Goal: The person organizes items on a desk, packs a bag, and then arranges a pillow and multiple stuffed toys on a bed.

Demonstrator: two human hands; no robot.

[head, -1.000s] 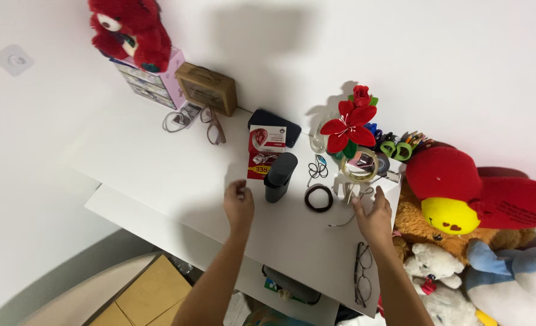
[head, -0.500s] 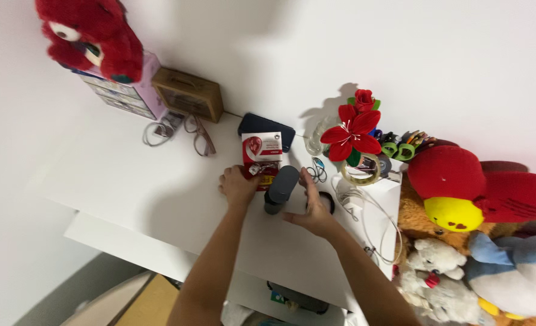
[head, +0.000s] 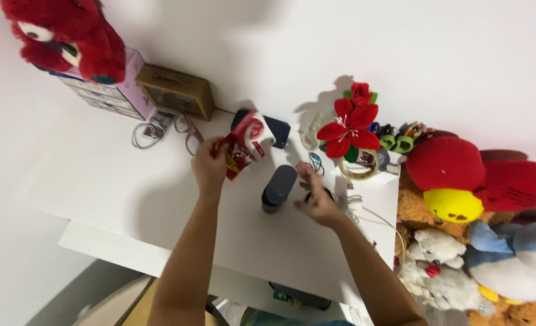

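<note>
Nearest, both forearms reach up from the bottom edge over a white desk. The right hand hovers just above the desktop with fingers loosely spread, holding nothing; it is blurred. Just beside it, at about nine o'clock, lies a dark grey cylindrical speaker on its side, and I cannot tell whether the fingers touch it. A dark hair tie peeks out at the hand's three o'clock, with a white cable trailing off toward four o'clock.

The left hand is raised off the desk, fingers and thumb pinching the lower end of a red and white card packet, which tilts up toward one o'clock, clear of the surface.

Beyond the packet, at its one o'clock, a dark blue case lies flat against the wall. At the left hand's ten o'clock are eyeglasses and a coiled cable, then a small wooden box and a lilac drawer unit with a red plush bear on top.

At the right hand's one o'clock stand red artificial flowers with a tape roll below them. Farther at three o'clock, plush toys are piled, a red and yellow plush uppermost.
</note>
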